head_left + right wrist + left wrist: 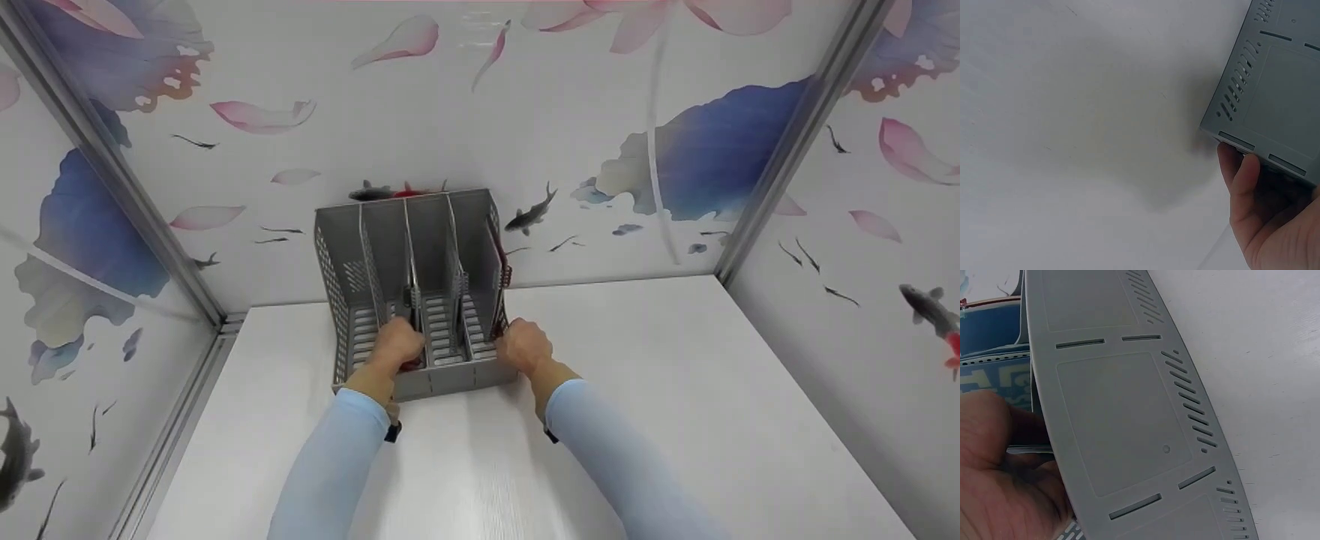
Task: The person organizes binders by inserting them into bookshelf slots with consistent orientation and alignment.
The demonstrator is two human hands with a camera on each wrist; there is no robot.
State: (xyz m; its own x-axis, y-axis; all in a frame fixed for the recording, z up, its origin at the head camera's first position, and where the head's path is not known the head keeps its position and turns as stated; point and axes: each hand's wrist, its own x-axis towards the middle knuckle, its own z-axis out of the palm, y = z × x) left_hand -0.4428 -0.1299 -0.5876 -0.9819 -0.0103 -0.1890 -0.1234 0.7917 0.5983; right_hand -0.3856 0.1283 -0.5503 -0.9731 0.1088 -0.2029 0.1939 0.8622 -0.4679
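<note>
A grey file organizer (450, 379) with four upright compartments stands on the white table near the back wall. My left hand (396, 345) reaches over its front lip into the second compartment from the left. In the left wrist view, that hand's thumb and fingers curl round the edge of a blue book (999, 379) behind the front wall, fingertips partly hidden. My right hand (525, 345) grips the organizer's front right corner; its fingers (1247, 174) bend against the side in the right wrist view. A notebook with a dark red coil (508, 276) lies along the right wall.
The white table (660, 420) spreads in front and to the right. Panels printed with petals and fish, among them the back wall (480, 112), enclose it on three sides. A metal rail (180, 277) borders the left side.
</note>
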